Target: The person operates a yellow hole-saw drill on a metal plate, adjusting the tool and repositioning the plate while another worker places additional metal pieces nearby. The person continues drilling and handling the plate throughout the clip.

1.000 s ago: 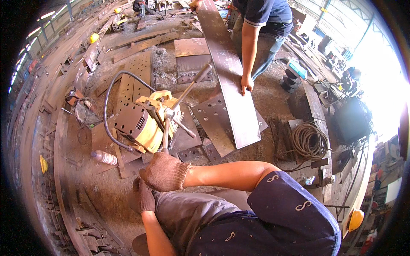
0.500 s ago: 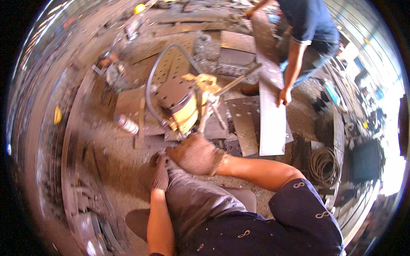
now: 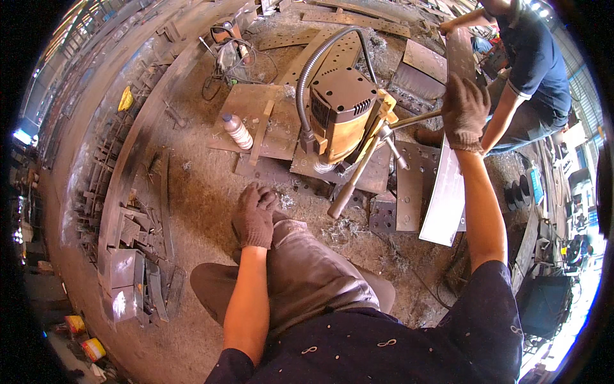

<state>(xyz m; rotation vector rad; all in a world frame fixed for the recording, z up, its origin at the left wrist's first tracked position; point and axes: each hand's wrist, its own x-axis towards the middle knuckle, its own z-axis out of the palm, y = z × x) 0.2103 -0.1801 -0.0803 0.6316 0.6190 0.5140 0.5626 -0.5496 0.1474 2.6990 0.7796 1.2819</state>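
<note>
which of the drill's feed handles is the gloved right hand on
The right hand grips the handle pointing right. The long handle slants down toward the knee, untouched; the left hand rests on the knee.

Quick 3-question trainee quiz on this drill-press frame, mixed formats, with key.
1. True or false: the left hand rests on the person's knee.
2. The right hand is at: A) the plastic bottle B) a feed handle of the magnetic drill C) the long steel plate.
3. Fill in: the grey flexible hose runs into the drill's ____ side as seen in the picture.

Key: 1 true; 2 B; 3 left.
</note>
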